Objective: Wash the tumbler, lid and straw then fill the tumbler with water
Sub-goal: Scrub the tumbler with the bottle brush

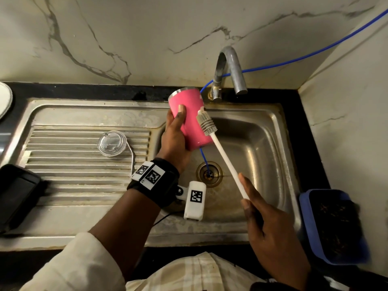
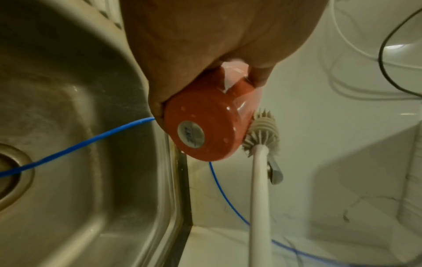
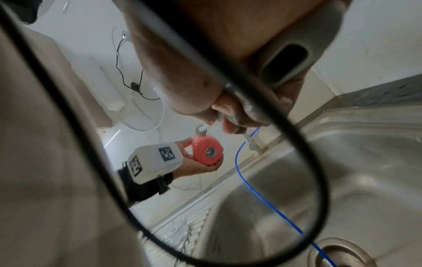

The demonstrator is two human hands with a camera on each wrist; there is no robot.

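Both hands grip: left hand (image 1: 174, 137) the tumbler (image 1: 192, 118), right hand (image 1: 270, 225) the brush (image 1: 222, 152), seemingly touching its side.

straw (image 1: 132, 158) end hidden behind left wrist.

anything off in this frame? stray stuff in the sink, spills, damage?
One oddity: a thin blue tube runs from the wall, past the tap, down into the sink drain. Otherwise normal: left hand holds the pink tumbler, right hand holds the brush against its side. No visible spills or damage.
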